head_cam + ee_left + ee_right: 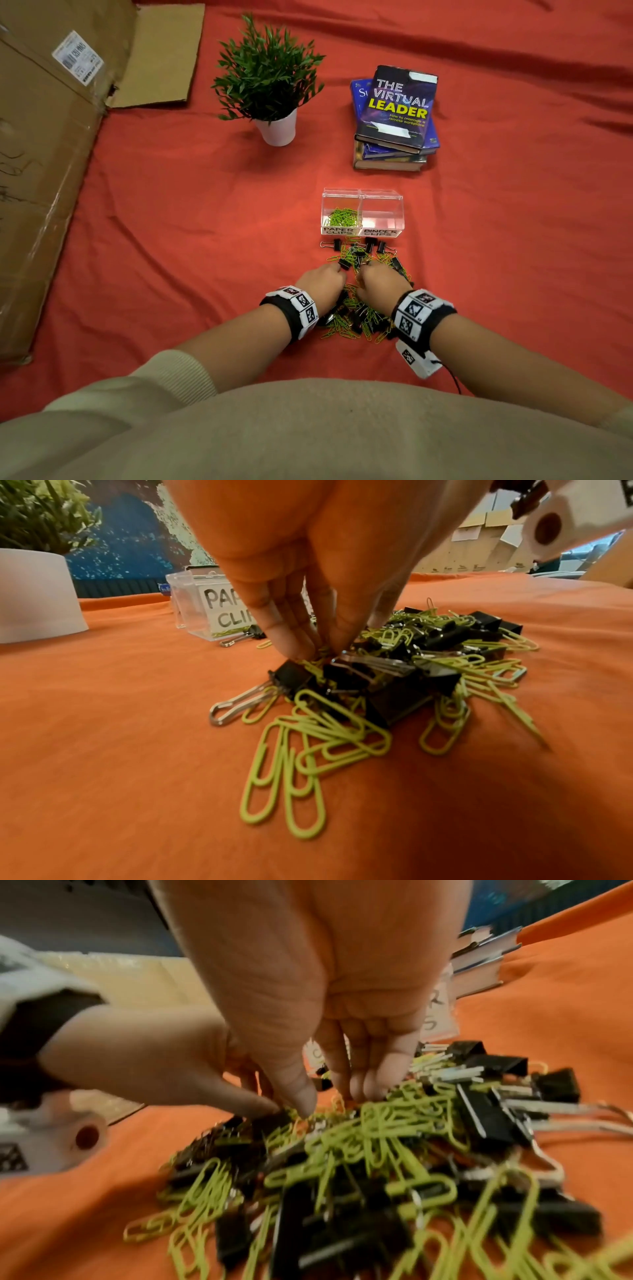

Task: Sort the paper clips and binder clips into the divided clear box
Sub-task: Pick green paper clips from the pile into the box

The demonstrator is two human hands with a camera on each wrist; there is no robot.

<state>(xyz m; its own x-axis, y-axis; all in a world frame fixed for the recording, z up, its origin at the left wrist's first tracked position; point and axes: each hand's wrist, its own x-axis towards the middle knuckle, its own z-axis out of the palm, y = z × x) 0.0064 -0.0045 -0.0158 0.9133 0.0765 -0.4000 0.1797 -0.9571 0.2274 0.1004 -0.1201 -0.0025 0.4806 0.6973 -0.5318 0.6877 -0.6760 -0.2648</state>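
A mixed pile [356, 308] of green paper clips [308, 750] and black binder clips [404, 696] lies on the red cloth, just in front of the divided clear box [399, 205]. Its left compartment, labelled PAPER CLIPS, holds green paper clips [342, 217]. The right one, labelled BINDER CLIPS, looks empty. My left hand [325, 277] is down in the pile, fingertips [294, 647] and thumb bunched on green paper clips. My right hand [380, 277] is beside it, with its thumb and fairly straight fingers [366, 1088] touching the pile [377, 1150] and a gap between them. That view is blurred.
A potted plant [270, 85] stands at the back left of the box and a stack of books [394, 120] behind it. A large flattened cardboard box [44, 154] fills the left side. Bare red cloth [513, 240] spreads to the right.
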